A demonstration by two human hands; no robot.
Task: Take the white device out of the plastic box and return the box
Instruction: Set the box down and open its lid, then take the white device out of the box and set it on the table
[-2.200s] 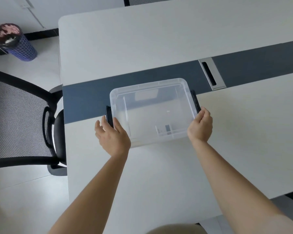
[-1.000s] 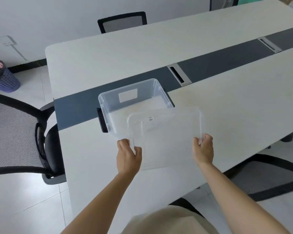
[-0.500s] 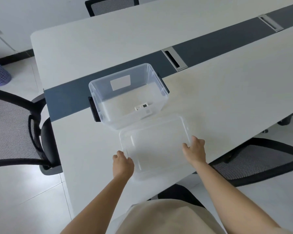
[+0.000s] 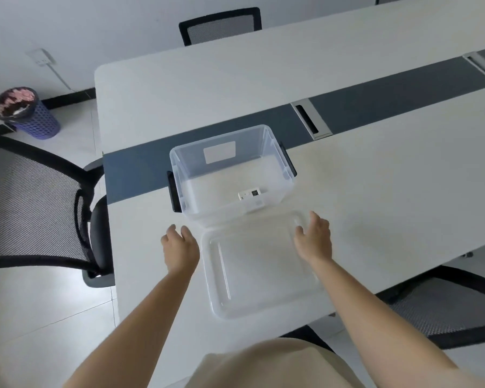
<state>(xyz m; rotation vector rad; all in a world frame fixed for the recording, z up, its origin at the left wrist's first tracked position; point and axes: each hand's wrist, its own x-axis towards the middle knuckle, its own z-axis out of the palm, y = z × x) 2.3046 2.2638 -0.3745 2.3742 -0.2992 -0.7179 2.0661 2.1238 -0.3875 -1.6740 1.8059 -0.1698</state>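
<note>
The white device (image 4: pixel 251 195) lies flat inside the clear plastic box (image 4: pixel 277 189), by its near wall, long side running left to right. The lid (image 4: pixel 259 268) rests on the surface just in front of the box. Both hands are empty with fingers spread wide, and the right hand (image 4: pixel 314 239) looks nearer the device than the left hand (image 4: pixel 179 247).

bare forearms, beige top (image 4: pixel 269 365)

White table (image 4: pixel 375 197), mesh chairs (image 4: pixel 31 203)

- A long white table (image 4: pixel 375 197) with a dark grey strip (image 4: pixel 389 106) along its middle.
- Black mesh chair (image 4: pixel 34 205) at left.
- Second chair (image 4: pixel 220 25) at far side.
- Purple bin (image 4: pixel 25 113) far left on the floor.
</note>
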